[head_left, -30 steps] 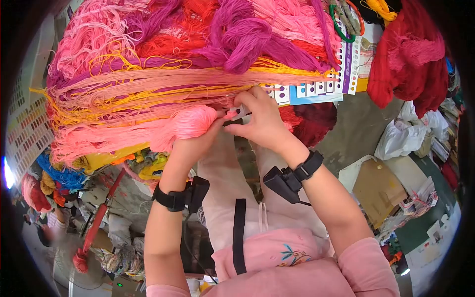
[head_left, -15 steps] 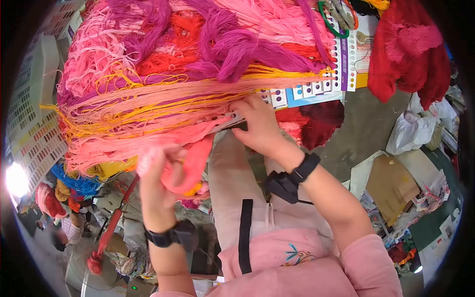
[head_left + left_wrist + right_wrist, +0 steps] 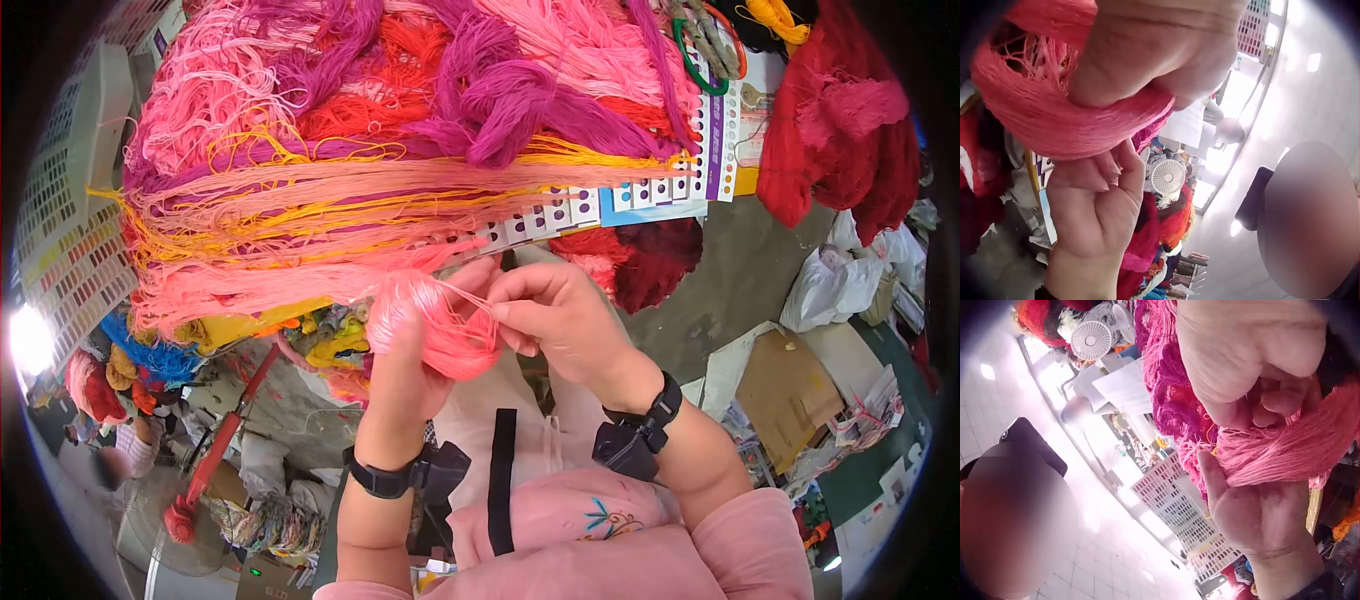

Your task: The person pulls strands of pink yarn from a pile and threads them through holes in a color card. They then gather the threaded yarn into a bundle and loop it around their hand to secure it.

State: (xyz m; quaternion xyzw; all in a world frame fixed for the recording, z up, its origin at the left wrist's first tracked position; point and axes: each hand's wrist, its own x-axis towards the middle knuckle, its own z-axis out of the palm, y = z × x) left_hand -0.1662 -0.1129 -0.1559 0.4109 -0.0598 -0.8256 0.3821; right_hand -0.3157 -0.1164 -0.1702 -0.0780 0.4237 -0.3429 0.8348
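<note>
A coral-pink skein of thread (image 3: 452, 350) hangs looped over my left hand (image 3: 403, 375), whose thumb lies across it. From the right, my right hand (image 3: 570, 325) pinches a few strands of the skein between thumb and forefinger. In the left wrist view the skein forms a wide band between the two hands, with loosened strands at its upper left. The right wrist view shows the band lying across the left palm, under the curled right fingers. Just beyond the hands, long coral and peach strands (image 3: 330, 195) run to a white card with punched holes (image 3: 560, 215).
Pink, red and purple thread hanks (image 3: 500, 100) pile up over the work surface. Dark red hanks (image 3: 835, 120) hang at the right, above white plastic bags (image 3: 825, 270). At the left stand a white perforated basket (image 3: 70, 190) and, lower, a fan (image 3: 165, 515).
My left hand swung out left with the skein, then came back toward the middle. My right hand left the punched card and moved down to the skein, now pinching strands of it.
</note>
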